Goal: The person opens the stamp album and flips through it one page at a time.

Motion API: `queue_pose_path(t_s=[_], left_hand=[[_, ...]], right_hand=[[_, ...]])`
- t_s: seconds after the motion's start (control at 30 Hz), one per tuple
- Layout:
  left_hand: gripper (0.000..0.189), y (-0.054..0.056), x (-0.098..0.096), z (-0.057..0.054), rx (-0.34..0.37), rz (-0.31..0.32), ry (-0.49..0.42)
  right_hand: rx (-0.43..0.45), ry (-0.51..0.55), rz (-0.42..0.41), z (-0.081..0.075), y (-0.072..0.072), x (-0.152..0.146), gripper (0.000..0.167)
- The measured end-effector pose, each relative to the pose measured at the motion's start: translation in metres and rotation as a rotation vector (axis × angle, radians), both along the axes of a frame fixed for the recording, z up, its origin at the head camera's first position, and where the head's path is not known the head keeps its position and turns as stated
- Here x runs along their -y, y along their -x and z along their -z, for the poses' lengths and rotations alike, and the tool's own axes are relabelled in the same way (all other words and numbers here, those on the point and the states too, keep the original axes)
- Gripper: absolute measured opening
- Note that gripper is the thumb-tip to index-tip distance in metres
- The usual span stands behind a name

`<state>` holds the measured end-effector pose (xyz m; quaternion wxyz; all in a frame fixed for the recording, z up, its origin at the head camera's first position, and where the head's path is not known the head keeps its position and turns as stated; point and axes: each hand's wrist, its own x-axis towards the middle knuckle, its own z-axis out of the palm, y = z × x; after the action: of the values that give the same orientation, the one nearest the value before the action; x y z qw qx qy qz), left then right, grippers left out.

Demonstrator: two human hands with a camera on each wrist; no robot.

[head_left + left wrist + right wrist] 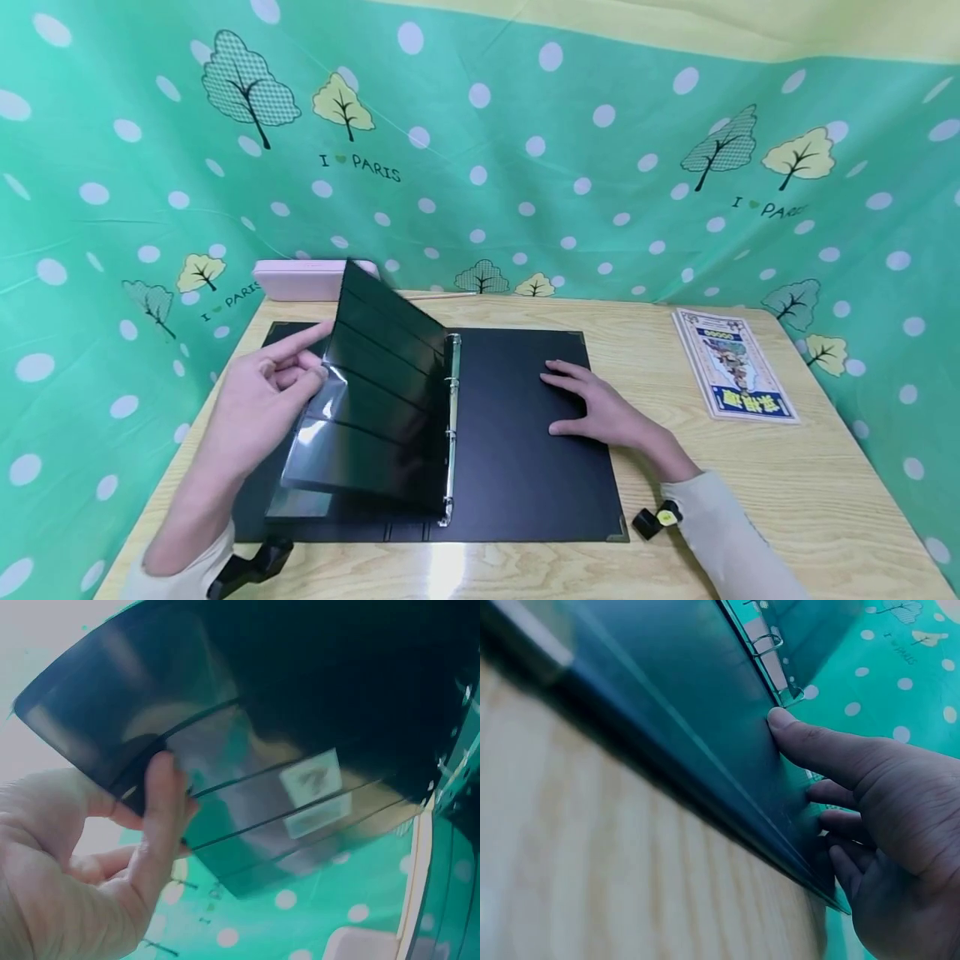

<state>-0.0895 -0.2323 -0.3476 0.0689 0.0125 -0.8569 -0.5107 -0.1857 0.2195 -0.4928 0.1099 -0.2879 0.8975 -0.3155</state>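
A black ring binder [536, 483] lies spread flat on the table, its metal rings [452, 433] running down the middle. My left hand [262, 400] pinches the outer edge of a black pocket page [382, 392], which stands tilted up from the binder's left side. In the left wrist view the thumb lies on the page's face, and thin strips divide its glossy surface. My right hand [592, 404] rests on the bare right cover with its fingers spread and holds nothing. In the right wrist view the right thumb [784, 720] touches the cover.
A stack of printed cards or booklets [738, 367] lies at the right of the wooden table [645, 333]. Behind the binder's left side sits a pink case [300, 281]. A green dotted cloth [510, 167] hangs along the back and sides.
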Motion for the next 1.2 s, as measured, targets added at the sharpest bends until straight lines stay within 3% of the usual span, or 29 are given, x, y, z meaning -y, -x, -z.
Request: queue_pose_path(t_s=[0.2, 0.37, 0.53, 0.77, 1.07, 1.2], left_hand=[[0.049, -0.002, 0.013, -0.005, 0.017, 0.055, 0.072], [0.053, 0.0, 0.028, -0.002, 0.02, 0.095, 0.152], [0.055, -0.001, 0.045, 0.004, 0.097, 0.128, 0.186], [0.057, 0.003, 0.063, 0.021, 0.187, 0.122, 0.29], [0.059, 0.013, 0.084, 0.051, 0.268, 0.281, 0.378], [0.058, 0.019, 0.091, 0.065, 0.313, 0.307, 0.363]], right_hand=[[-0.008, 0.003, -0.002, 0.0, 0.0, 0.0, 0.08], [-0.009, -0.003, -0.004, 0.0, -0.001, 0.0, 0.08], [-0.01, -0.01, -0.003, 0.0, 0.0, 0.0, 0.08], [-0.016, -0.015, -0.006, -0.001, -0.001, 0.0, 0.08], [-0.011, -0.018, 0.0, -0.001, -0.001, -0.001, 0.08], [-0.01, -0.017, 0.001, 0.0, -0.001, -0.001, 0.081]])
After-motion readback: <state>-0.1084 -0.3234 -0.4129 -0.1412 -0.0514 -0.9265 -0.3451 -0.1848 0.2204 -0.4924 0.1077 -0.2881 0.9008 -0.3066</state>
